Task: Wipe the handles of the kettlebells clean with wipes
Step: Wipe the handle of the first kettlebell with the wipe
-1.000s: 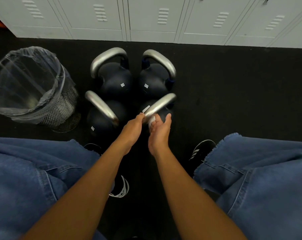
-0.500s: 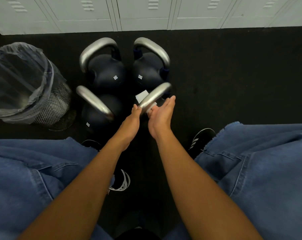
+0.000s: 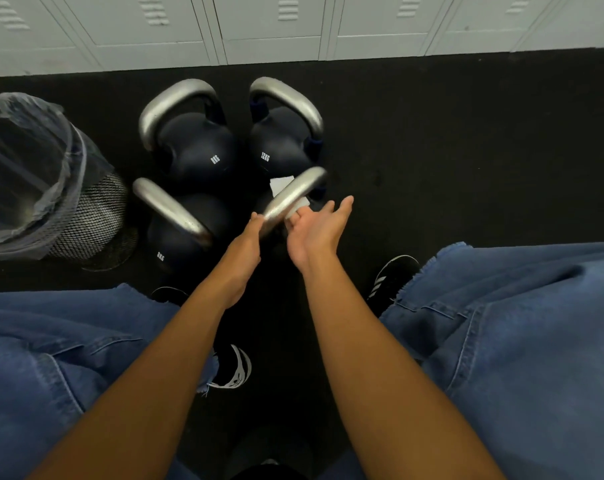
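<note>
The floor [image 3: 466, 150] was black matting, bounded at the far edge by pale grey lockers [image 3: 269, 26]. A mesh bin [image 3: 61, 202] with a clear liner stood at left. Four dark kettlebells sat in a two-by-two cluster. The near-right kettlebell handle [image 3: 293, 197] lay between both hands, its body mostly hidden. The white wipe [image 3: 280, 184] draped over that handle, partly concealed behind it. The left hand [image 3: 245, 251] touched the handle's near end; its finger posture was indeterminable. The right hand [image 3: 319, 226] was released, fingers extended, beside the wipe
</note>
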The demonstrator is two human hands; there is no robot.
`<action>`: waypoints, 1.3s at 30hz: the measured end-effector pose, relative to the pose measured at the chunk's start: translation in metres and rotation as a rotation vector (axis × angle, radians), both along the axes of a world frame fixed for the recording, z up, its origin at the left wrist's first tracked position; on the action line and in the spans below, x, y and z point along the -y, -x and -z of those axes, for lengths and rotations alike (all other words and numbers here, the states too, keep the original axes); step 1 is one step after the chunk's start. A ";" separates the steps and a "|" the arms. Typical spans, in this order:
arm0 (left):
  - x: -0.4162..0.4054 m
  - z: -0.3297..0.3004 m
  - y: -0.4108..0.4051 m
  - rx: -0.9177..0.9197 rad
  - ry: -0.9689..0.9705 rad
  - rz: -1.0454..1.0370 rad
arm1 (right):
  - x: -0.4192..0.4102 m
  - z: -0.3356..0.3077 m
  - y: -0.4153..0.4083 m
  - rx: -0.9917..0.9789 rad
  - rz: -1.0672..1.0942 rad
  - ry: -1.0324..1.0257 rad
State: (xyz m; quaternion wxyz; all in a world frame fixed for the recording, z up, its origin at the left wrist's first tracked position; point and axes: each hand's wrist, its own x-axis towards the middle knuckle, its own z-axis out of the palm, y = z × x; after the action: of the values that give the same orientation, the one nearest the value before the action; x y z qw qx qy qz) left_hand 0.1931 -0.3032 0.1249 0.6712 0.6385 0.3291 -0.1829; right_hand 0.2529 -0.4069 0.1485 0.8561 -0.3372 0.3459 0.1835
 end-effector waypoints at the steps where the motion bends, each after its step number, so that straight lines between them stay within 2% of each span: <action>1: 0.001 -0.002 0.000 0.004 0.016 -0.013 | 0.004 0.003 -0.003 -0.012 0.033 -0.049; 12: 0.003 -0.007 -0.001 0.014 0.032 -0.025 | 0.015 0.012 -0.011 -0.027 0.125 -0.212; 17: 0.001 0.000 -0.002 -0.021 0.005 -0.036 | 0.019 0.014 -0.019 -0.022 0.120 -0.189; 20: 0.000 -0.001 -0.010 -0.056 -0.215 0.012 | 0.017 0.022 -0.004 -0.019 0.115 -0.143; 22: 0.005 -0.005 -0.014 -0.002 -0.417 0.047 | 0.017 0.026 0.000 -0.020 0.130 -0.166; 28: 0.011 -0.002 -0.012 0.403 -0.746 0.119 | 0.023 0.020 -0.030 -0.026 0.171 -0.306; 31: 0.010 0.004 -0.018 0.542 -0.831 0.251 | 0.027 0.023 -0.029 -0.057 0.194 -0.349; 35: 0.011 0.004 -0.032 0.527 -0.862 0.357 | 0.028 0.033 -0.009 -0.040 0.261 -0.397; 39: 0.008 0.006 -0.036 0.557 -0.862 0.381 | 0.032 0.036 -0.029 -0.039 0.272 -0.507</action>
State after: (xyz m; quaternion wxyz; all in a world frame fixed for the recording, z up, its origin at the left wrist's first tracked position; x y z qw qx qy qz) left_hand 0.2287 -0.3113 0.1187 0.3657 0.9283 0.0624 0.0261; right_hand 0.2824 -0.4393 0.1125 0.9231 -0.0593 0.3474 0.1539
